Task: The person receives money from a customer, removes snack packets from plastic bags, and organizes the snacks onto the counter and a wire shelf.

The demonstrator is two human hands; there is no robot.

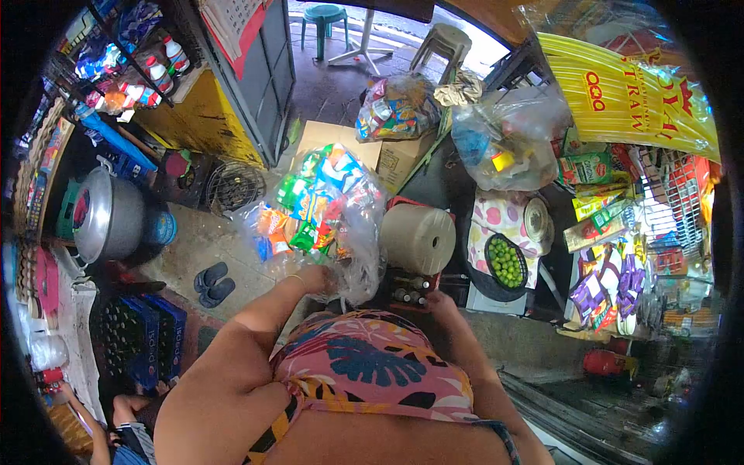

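A large clear plastic bag [364, 267] full of colourful snack packets [314, 205] stands in front of me. My left hand [314, 279] is closed on the near edge of this bag; its fingertips are partly covered by the plastic. My right hand [442, 306] hangs lower, beside a red crate [434, 283] with dark bottles [411, 291] in it. Its fingers are small and partly hidden, so I cannot see whether it grips anything. Just beyond the crate, an upturned beige plastic stool [418, 239] touches the bag's right side.
Right of the stool, a basket of green citrus fruit [505, 262] rests on a table. Another filled plastic bag [399, 108] lies on cardboard [341, 139] farther ahead. Slippers [215, 284], blue bottle crates [159, 341] and a large metal pot [112, 217] are at left. Another person sits at lower left.
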